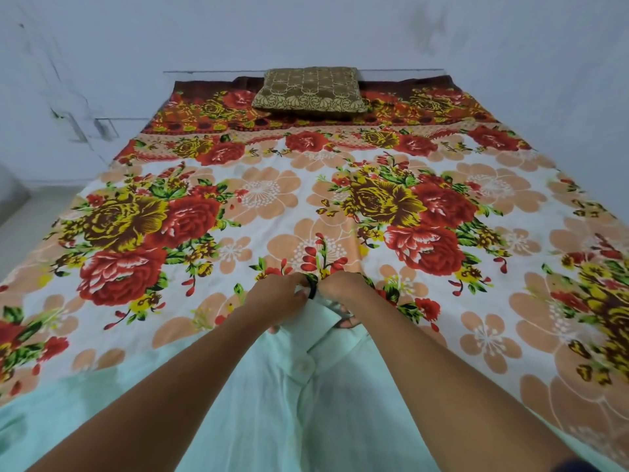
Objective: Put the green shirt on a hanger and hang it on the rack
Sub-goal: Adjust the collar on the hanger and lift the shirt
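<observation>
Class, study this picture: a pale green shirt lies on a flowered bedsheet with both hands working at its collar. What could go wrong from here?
1. Both hands, left hand and right hand, pinch the collar of the green shirt around a dark piece, probably the hanger hook; the rest is hidden, so a shoulder may sit off its arm.
2. The button near the collar looks undone; the shirt might slide off when lifted.
3. Lifting could drag the loose bedsheet.

Both forearms reach forward and converge at centre, left hand (284, 294) and right hand (342, 290) nearly knuckle to knuckle, backs up, fingers curled under and pinching.
</observation>
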